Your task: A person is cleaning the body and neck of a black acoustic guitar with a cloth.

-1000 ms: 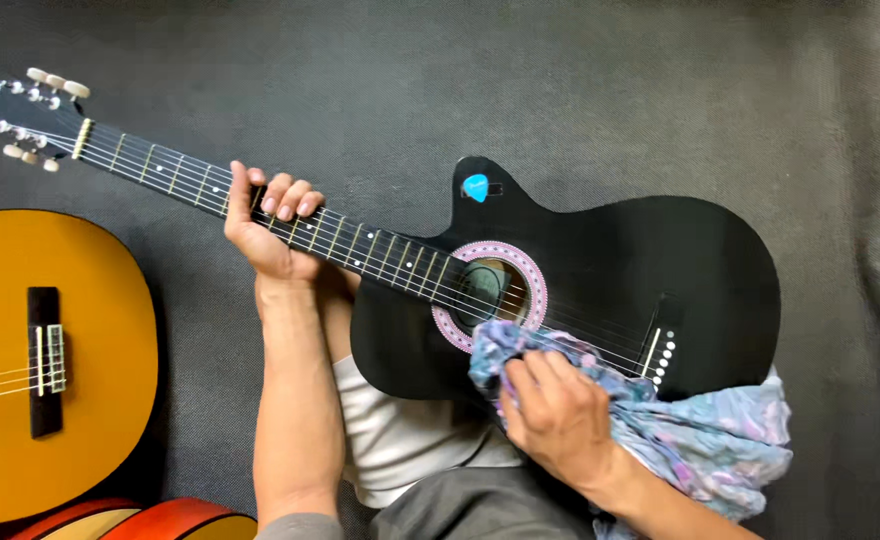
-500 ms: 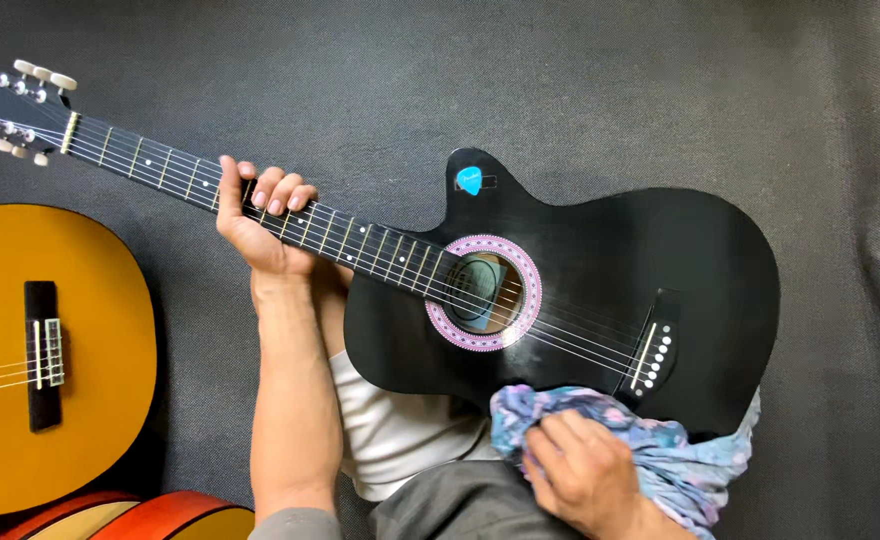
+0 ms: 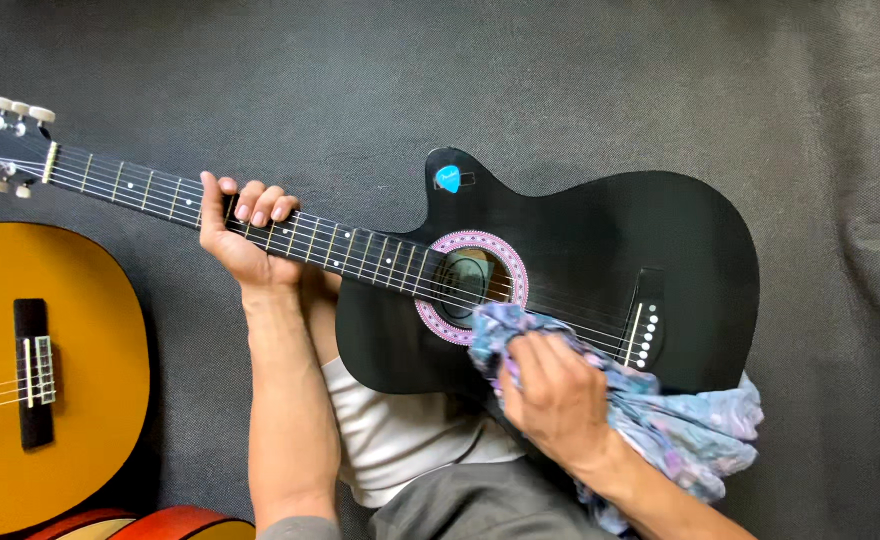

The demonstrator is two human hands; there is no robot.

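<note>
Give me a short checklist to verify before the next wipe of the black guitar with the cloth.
1. Left hand grips the neck: ok.
2. Right hand holds the cloth: ok.
3. Cloth lies on the guitar body beside the soundhole: ok.
4. Blue pick sits apart from the cloth: ok.
5. Yellow guitar lies apart from the black one: ok.
6. Cloth free of the strings: cannot tell.

No packages, labels, signs or screens are in view.
</note>
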